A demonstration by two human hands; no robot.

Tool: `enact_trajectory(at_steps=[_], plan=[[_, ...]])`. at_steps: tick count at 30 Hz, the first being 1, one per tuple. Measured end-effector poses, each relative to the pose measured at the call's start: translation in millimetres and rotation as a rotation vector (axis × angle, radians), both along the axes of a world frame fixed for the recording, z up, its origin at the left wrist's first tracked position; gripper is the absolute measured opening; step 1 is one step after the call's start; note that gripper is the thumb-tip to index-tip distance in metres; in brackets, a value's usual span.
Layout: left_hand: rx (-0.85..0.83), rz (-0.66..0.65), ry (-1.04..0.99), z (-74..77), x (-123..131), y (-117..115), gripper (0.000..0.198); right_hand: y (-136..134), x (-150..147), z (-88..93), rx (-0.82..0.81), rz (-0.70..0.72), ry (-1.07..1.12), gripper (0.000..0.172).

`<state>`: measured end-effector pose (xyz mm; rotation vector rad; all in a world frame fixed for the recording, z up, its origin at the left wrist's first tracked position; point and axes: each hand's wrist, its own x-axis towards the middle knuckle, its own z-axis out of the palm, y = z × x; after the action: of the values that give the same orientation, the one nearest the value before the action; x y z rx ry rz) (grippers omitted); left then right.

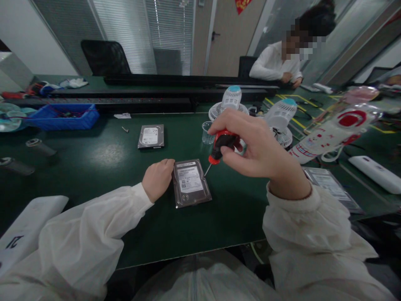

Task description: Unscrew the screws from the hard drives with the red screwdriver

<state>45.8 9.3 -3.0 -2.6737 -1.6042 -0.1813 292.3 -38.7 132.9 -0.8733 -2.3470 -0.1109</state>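
Note:
A hard drive lies label-up on the green table before me. My left hand is closed at its left edge, with the fingertips on the upper left corner. In my right hand is a red and black screwdriver, gripped by its handle. It is tilted, and its tip meets the drive's right edge; whether a screw is under the tip is too small to tell. A second hard drive rests farther back. Just behind the screwdriver stands a clear plastic cup, partly hidden by my right hand.
A blue bin with wires stands at the back left, near metal cylinders. White fans and a white printed bottle are to the right. Another drive lies by my right sleeve. A person sits across the table.

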Motion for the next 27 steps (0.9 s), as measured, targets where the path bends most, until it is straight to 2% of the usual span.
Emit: enact_trajectory(at_steps=[8,11,18,22,27], plan=[[0.006,-0.009,0.004,0.0,-0.6,-0.7,0.034,-0.6,-1.0,0.5,0.012,-0.148,-0.058,0.039],[-0.007,-0.007,0.013,1.5,-0.2,-2.0,0.034,-1.2,-1.0,-0.9,-0.014,-0.158,-0.068,0.036],[0.003,-0.015,0.02,0.1,-0.4,-2.3,0.036,-0.6,0.5,-2.1,0.022,-0.1,-0.038,0.022],[-0.005,-0.018,0.036,0.7,0.9,-2.7,0.033,-0.3,0.1,-2.0,0.016,-0.094,-0.024,0.023],[-0.014,0.005,0.053,3.1,2.3,-3.9,0.031,1.2,3.0,-1.9,-0.014,0.035,0.007,0.029]])
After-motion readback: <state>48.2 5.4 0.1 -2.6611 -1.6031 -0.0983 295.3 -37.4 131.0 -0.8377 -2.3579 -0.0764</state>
